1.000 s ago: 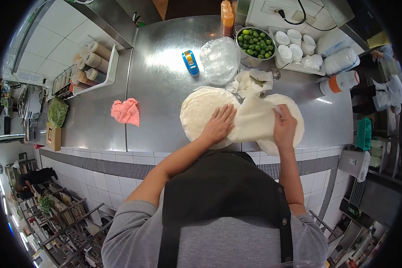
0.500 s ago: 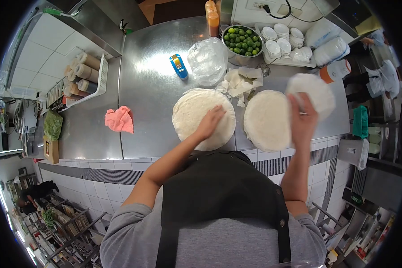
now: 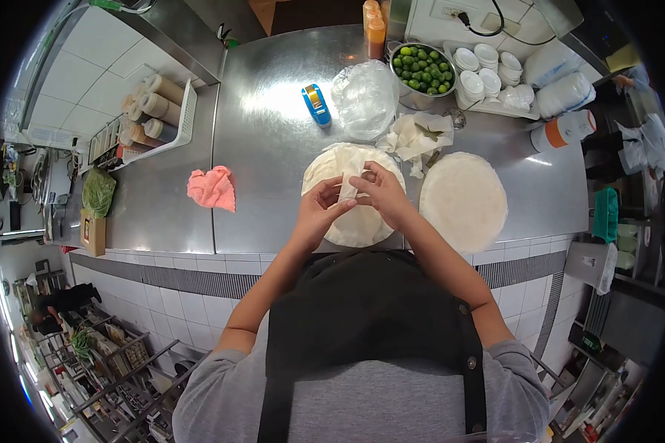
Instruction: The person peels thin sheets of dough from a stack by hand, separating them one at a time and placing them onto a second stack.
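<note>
Two round white stacks of thin sheets lie on the steel counter (image 3: 273,148): the left stack (image 3: 362,221) under my hands and the right stack (image 3: 462,201) beside it. My left hand (image 3: 319,210) and my right hand (image 3: 380,193) meet over the left stack and pinch a thin white sheet (image 3: 349,171) between their fingertips, lifting its edge off the stack. Both hands are close together, fingers closed on the sheet.
A pink cloth (image 3: 212,187) lies to the left. Behind the stacks are a blue tape dispenser (image 3: 315,104), a clear plastic bag (image 3: 365,99), crumpled paper (image 3: 417,136), a bowl of limes (image 3: 421,70), sauce bottles (image 3: 376,35) and small white cups (image 3: 488,70). A basket of rolls (image 3: 151,111) sits far left.
My right hand has come back from the far right, where it held a sheet, to the left stack. Both hands now pinch a sheet there; the left hand no longer lies flat.
</note>
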`<action>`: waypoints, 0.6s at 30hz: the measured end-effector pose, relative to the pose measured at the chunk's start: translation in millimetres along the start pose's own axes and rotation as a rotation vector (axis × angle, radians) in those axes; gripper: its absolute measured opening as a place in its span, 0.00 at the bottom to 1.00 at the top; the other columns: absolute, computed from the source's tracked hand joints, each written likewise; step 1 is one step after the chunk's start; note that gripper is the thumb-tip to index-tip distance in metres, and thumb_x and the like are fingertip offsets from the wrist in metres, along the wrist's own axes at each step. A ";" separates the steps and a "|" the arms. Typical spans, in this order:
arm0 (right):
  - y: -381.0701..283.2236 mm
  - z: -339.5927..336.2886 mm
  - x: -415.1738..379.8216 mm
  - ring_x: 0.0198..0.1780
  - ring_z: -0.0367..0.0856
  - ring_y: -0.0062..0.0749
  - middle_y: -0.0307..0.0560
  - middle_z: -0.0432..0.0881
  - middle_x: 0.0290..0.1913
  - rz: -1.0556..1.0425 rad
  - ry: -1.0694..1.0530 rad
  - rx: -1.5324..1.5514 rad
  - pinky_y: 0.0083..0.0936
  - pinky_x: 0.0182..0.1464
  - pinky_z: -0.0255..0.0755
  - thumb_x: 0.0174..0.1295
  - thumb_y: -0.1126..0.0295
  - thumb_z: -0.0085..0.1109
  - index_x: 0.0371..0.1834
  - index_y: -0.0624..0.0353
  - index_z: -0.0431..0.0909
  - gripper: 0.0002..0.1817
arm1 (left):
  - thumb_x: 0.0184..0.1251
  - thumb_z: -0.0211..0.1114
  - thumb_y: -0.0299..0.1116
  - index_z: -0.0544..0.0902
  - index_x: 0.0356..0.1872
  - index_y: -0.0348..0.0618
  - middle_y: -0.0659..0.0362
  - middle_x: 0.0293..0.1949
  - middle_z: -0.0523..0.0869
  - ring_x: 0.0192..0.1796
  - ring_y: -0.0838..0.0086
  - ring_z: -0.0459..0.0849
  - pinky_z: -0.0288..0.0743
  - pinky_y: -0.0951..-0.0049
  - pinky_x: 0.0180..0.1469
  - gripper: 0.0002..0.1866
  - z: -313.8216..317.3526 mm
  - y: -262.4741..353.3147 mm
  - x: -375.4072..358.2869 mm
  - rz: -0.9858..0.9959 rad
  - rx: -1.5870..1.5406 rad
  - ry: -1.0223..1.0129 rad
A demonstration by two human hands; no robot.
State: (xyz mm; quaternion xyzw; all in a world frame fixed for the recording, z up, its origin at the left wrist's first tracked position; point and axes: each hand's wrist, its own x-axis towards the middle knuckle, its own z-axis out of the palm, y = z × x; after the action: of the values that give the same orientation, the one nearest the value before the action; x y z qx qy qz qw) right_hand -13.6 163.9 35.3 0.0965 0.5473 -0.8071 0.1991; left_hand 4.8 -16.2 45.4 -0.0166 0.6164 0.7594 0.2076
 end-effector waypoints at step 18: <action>-8.6 1.2 -10.0 0.39 0.84 0.24 0.43 0.85 0.38 -0.175 0.035 -0.101 0.22 0.44 0.80 0.61 0.79 0.68 0.59 0.64 0.79 0.21 | 0.64 0.75 0.28 0.77 0.64 0.33 0.54 0.47 0.86 0.50 0.73 0.85 0.81 0.68 0.57 0.28 16.3 18.3 -0.6 0.049 0.402 -0.042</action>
State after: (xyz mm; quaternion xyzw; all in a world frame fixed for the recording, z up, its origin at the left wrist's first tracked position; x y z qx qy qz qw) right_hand -8.2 167.8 46.8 0.0524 0.5969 -0.7911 0.1227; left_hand 3.0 -3.8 66.5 0.0560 0.7513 0.6261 0.2010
